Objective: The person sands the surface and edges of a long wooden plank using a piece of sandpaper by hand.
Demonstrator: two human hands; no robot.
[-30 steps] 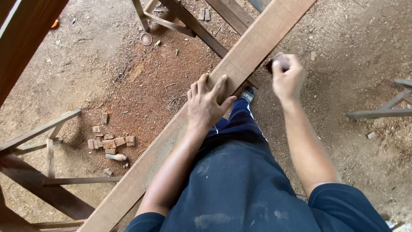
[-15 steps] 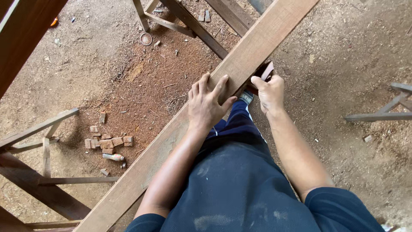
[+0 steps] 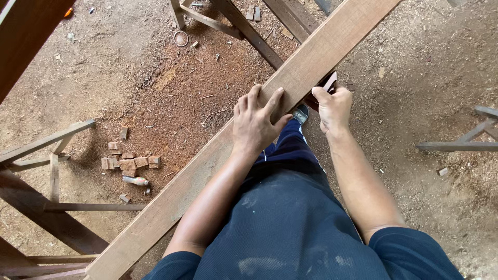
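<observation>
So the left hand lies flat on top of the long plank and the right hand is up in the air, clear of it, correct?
Not quite. In the head view the left hand does lie flat on the plank, but the right hand is down at the plank's far edge, touching it, not in the air.

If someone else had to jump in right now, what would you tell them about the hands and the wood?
Left hand: lies flat, fingers spread, on top of the long wooden plank.
Right hand: at the plank's right edge, fingers curled around it; a small dark piece shows just past the fingers, too hidden to tell what it is.
Plank: runs slantwise, raised above the sawdust floor.
Nearby: small wood blocks on the floor to the left, wooden frames around.
Done or left: no cut or mark shows on the plank.
</observation>
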